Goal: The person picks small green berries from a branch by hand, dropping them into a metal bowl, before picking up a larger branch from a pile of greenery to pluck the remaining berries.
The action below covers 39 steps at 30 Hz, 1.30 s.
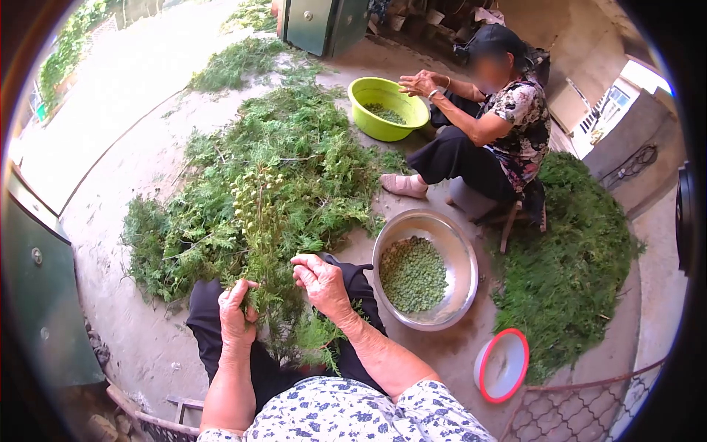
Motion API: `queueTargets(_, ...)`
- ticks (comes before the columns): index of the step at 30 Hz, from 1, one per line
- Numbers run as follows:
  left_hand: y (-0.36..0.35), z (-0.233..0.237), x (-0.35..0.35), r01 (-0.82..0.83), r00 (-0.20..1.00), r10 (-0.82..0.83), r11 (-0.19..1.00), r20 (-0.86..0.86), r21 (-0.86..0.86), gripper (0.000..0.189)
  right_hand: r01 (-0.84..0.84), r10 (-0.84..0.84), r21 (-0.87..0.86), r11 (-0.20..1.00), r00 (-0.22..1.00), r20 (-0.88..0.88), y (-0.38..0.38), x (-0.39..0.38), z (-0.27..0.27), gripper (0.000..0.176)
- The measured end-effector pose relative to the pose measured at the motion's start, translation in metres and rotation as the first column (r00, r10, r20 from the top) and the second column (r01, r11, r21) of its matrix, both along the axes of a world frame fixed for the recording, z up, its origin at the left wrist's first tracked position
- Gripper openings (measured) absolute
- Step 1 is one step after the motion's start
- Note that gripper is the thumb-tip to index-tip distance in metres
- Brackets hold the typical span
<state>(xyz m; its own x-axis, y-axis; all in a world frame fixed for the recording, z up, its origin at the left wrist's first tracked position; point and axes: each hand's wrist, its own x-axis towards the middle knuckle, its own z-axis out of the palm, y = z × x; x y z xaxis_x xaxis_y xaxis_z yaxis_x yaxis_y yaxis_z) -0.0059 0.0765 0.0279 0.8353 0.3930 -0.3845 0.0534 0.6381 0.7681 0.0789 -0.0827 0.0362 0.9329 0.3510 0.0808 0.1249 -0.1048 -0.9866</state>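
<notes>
A leafy green branch [276, 309] with small pale cones lies across my lap and reaches up over the pile of cut greenery [317, 155]. My left hand [237, 313] is closed at the branch's left side, thumb and fingers pinched on a sprig. To the right of the branch, my right hand [322, 283] has its fingers curled together; whatever they hold is too small to make out. A steel basin [465, 276] partly filled with small green cones [414, 274] stands on the ground to the right of my right hand.
Beyond the steel basin, a seated person [508, 118] holds both hands over a yellow-green basin [368, 127] with some green pieces inside. More greenery [567, 265] is heaped at the right. A red-rimmed white bowl [504, 365] is near a metal lattice [574, 412]. Green doors [48, 295] stand left.
</notes>
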Motion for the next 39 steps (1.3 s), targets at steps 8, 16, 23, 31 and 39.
queueTargets(8, 0.002, -0.002, -0.002, 0.017, 0.999, -0.017, 1.000, 0.027, -0.008, 0.023, 0.035, -0.035, 0.009, 0.999, 0.997, 0.067, 0.005, -0.003, -0.004, 0.013)
queueTargets(16, 0.005, -0.001, -0.005, -0.001, 0.998, 0.004, 0.999, 0.068, -0.045, 0.022, -0.287, 0.181, -0.285, 0.915, 0.921, -0.346, 0.025, -0.034, -0.054, 0.045)
queueTargets(23, 0.006, -0.001, -0.005, 0.020, 0.993, -0.017, 0.999, 0.119, -0.025, 0.020, -0.430, 0.340, -0.062, 0.901, 0.786, -0.516, 0.037, -0.028, -0.068, 0.081)
queueTargets(31, 0.006, 0.004, -0.007, 0.031, 0.994, -0.031, 1.000, 0.107, 0.006, 0.017, -0.615, 0.520, -0.309, 0.725, 0.784, -0.340, 0.042, -0.030, -0.062, 0.057)
queueTargets(39, 0.007, 0.001, -0.010, 0.027, 0.986, -0.021, 0.999, 0.167, -0.035, 0.015, -0.480, 0.386, -0.442, 0.758, 0.876, -0.289, 0.039, -0.029, -0.048, 0.043)
